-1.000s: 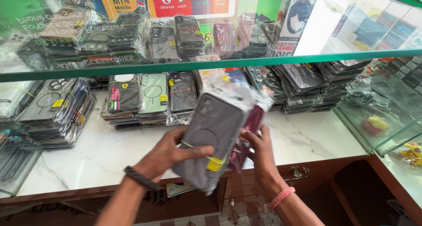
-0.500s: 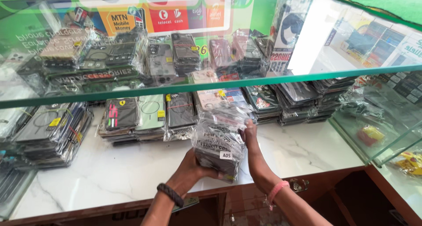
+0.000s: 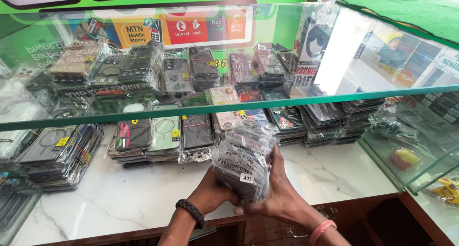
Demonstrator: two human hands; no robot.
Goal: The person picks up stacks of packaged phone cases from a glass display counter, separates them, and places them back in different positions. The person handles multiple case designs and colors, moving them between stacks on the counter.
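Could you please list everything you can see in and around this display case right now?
stack of bagged phone cases: one bundle, dark cases in clear wrap, held upright over the marble shelf between both hands.
piles of packaged phone cases: many, mostly black, grey and pale green, in rows along the back of the marble shelf.
upper piles of phone cases: many, dark and pinkish, on the glass shelf.
glass shelf: one, clear with green edge, across the case.
marble shelf: one, white with grey veins.
green signage: back wall.
left hand: dark braided wristband, gripping the stack's left side.
right hand: pink wristband, gripping its right side.
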